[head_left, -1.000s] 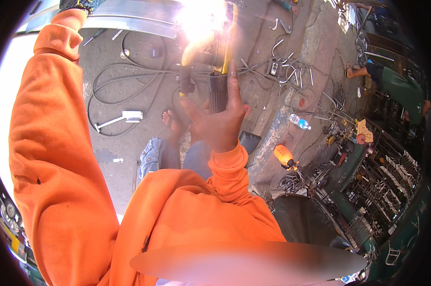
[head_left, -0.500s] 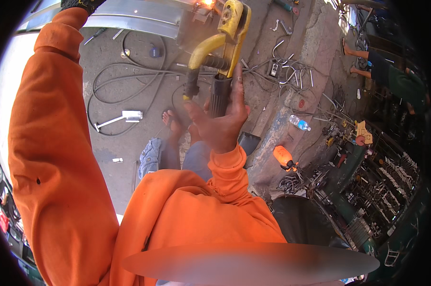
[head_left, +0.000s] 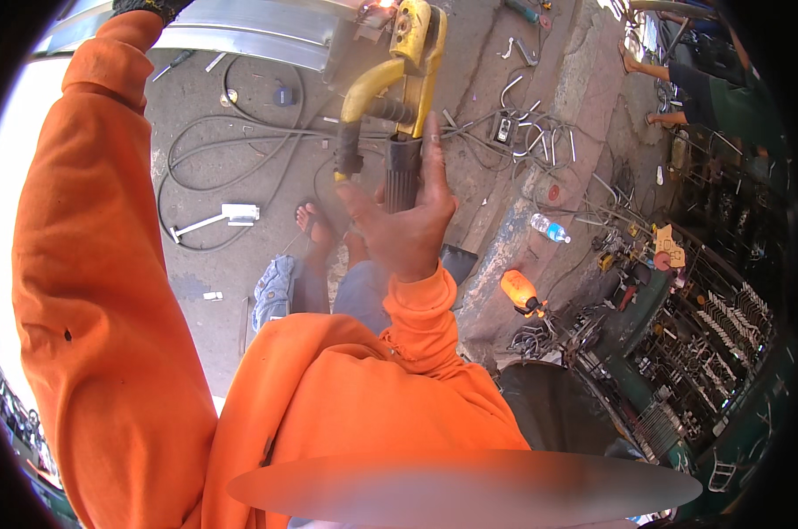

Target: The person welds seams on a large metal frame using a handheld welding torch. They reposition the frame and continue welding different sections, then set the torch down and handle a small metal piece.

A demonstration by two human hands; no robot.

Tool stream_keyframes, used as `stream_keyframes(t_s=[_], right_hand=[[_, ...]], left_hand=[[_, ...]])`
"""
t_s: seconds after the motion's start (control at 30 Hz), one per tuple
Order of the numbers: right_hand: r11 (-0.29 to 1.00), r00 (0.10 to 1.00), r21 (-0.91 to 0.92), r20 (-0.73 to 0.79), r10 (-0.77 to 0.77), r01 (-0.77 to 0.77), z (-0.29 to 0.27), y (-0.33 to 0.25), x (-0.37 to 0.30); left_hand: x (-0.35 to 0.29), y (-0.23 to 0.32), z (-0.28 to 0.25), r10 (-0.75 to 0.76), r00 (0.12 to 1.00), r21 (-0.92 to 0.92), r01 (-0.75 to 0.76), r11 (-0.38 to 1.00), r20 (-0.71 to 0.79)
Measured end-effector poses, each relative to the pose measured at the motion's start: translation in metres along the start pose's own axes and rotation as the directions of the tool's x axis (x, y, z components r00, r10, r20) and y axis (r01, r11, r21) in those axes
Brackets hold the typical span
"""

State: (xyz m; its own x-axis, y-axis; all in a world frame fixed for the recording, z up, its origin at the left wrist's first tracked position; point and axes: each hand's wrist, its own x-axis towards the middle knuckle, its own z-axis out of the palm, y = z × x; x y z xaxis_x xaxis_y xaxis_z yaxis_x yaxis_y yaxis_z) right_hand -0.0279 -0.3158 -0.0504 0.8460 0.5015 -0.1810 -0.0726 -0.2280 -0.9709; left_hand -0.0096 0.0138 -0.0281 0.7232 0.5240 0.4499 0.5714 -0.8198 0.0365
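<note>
My right hand [head_left: 408, 227] is shut around the black handle of a yellow welding electrode holder [head_left: 410, 53], index finger stretched up along it. The holder's tip points at a small orange glow [head_left: 380, 7] on the end of a shiny metal beam [head_left: 240, 40] at the top. A black-wrapped yellow cable [head_left: 355, 115] curves down from the holder. My left arm, in an orange sleeve, reaches up the left side. Its dark-gloved hand [head_left: 143, 7] rests on the beam at the picture's rim, with the fingers cut off.
Black cables [head_left: 231, 141] loop over the concrete ground beside a white tool [head_left: 218, 219]. My sandalled foot [head_left: 315, 225] shows below the holder. Bent metal rods [head_left: 540, 132], a plastic bottle [head_left: 549, 229], an orange object [head_left: 518, 289] and a metal grille [head_left: 708, 353] lie right. Another person's legs [head_left: 681, 79] stand top right.
The blinding white welding flash of a second ago has died to a small glow, so the yellow holder shows plainly. My hands have hardly moved.
</note>
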Motion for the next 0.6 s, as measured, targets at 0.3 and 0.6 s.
stream_keyframes(t_s=[0.3,0.6], right_hand=[[1.000,1.000,-0.024,0.009,0.012,-0.012,0.000,0.000,0.000],[0.997,0.999,-0.066,0.025,-0.045,0.047,-0.002,0.005,0.002]], left_hand=[[0.007,0.014,-0.016,-0.192,0.965,-0.047,0.204,0.978,0.181],[0.000,-0.007,-0.003,0.055,0.998,0.080,-0.056,0.995,0.015]])
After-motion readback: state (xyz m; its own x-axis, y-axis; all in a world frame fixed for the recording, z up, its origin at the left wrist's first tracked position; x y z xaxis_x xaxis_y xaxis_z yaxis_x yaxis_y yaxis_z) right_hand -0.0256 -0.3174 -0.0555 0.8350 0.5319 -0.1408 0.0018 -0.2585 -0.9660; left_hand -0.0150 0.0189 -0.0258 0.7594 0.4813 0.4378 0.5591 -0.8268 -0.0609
